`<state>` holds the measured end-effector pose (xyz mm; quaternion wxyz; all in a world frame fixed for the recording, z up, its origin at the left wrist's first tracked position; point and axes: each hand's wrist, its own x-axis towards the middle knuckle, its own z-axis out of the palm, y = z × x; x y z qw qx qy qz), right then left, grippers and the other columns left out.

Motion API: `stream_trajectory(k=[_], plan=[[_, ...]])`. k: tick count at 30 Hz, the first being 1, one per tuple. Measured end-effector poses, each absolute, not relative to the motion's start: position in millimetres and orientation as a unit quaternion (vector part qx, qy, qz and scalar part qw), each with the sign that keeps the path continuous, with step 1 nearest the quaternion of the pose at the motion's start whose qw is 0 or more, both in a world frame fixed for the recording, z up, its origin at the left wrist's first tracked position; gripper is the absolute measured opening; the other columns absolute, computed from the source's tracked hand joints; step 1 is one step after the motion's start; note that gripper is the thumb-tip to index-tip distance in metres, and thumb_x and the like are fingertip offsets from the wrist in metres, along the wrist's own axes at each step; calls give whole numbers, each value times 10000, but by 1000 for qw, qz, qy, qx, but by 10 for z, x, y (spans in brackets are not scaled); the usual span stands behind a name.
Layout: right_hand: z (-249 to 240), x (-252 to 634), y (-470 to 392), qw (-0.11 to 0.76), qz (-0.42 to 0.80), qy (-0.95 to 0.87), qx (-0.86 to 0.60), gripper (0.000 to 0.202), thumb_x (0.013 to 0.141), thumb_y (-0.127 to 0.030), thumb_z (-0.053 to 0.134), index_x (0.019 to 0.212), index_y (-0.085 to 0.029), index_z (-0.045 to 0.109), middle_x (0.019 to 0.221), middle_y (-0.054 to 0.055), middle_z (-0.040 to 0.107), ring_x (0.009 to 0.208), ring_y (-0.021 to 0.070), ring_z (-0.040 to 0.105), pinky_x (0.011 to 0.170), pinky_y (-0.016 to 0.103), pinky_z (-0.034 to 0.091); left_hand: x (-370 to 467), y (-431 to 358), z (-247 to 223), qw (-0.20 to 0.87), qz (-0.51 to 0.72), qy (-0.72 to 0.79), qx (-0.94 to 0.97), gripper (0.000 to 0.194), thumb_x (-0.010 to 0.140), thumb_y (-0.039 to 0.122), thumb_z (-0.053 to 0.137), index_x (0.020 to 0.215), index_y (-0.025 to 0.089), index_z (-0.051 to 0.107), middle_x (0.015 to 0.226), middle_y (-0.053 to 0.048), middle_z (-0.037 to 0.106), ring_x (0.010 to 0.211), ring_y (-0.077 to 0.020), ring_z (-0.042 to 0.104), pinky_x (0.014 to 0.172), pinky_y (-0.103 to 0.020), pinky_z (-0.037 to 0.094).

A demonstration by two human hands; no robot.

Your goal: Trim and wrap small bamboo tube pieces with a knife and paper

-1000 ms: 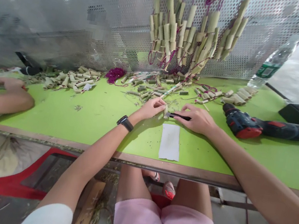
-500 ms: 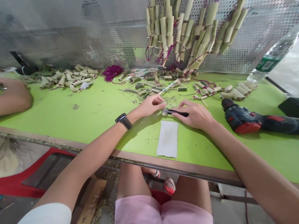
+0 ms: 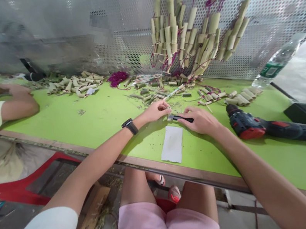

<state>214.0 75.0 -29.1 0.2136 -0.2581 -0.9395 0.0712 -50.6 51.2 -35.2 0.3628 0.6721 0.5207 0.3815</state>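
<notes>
My right hand (image 3: 201, 120) is closed around a black-handled utility knife (image 3: 185, 119), its blade pointing left. Close by, my left hand (image 3: 157, 112), below a black wristwatch (image 3: 130, 126), has thumb and fingertips pinched together at the blade's tip. Whatever is between those fingertips is too small to make out. Just in front of both hands lies a white sheet of paper (image 3: 173, 144) on the green tabletop (image 3: 104, 122), with dark specks scattered around it.
Beyond my hands lie cut bamboo pieces (image 3: 145, 91), purple string (image 3: 118, 79) and a bamboo pile (image 3: 72, 84). Bamboo strings (image 3: 171, 31) hang against a perforated metal panel (image 3: 118, 38). At right are a cordless drill (image 3: 246, 124) and a water bottle (image 3: 274, 66). A co-worker's arm (image 3: 21, 106) rests at left.
The view has shifted slightly, so the whole scene sits a little lower and further right. My hands stay close together, with the knife still in my right hand.
</notes>
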Motion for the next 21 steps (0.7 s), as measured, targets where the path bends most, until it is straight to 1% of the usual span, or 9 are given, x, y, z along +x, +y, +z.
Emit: stream_trajectory(k=[4, 9, 13, 18, 21], plan=[[-269, 2151, 754, 203, 75, -942, -255, 445, 1107, -495, 546, 1234, -247, 893, 1086, 126, 811, 742, 204, 665, 695, 334, 458, -484, 494, -340, 345, 384, 527, 675, 296, 937, 388, 827, 916, 220, 584, 734, 29, 655, 650, -141, 571, 676, -295, 465], [-243, 2154, 717, 185, 73, -946, -258, 423, 1100, -473, 566, 1249, -242, 888, 1096, 123, 812, 740, 196, 660, 678, 326, 443, -494, 462, -313, 315, 382, 531, 688, 222, 955, 334, 795, 937, 216, 608, 802, 0, 701, 734, -163, 634, 736, -309, 503], [-243, 2171, 663, 159, 63, -950, -263, 423, 1092, -492, 583, 1232, -241, 894, 1117, 126, 811, 751, 206, 666, 640, 322, 416, -574, 482, -329, 304, 399, 538, 677, 186, 978, 315, 766, 935, 214, 616, 854, -24, 727, 753, -171, 649, 742, -317, 505], [-267, 2211, 651, 218, 99, -930, -279, 400, 1077, -475, 619, 1287, -255, 878, 1093, 116, 815, 793, 212, 694, 699, 325, 463, -641, 498, -344, 295, 427, 511, 685, 243, 943, 352, 813, 956, 208, 617, 923, -38, 743, 863, -182, 694, 847, -334, 530], [-264, 2212, 656, 257, 101, -916, -291, 396, 1071, -466, 625, 1283, -253, 881, 1077, 122, 818, 819, 223, 704, 726, 334, 485, -643, 459, -319, 313, 393, 521, 690, 258, 951, 393, 802, 998, 212, 624, 925, -38, 746, 861, -191, 701, 829, -337, 538]])
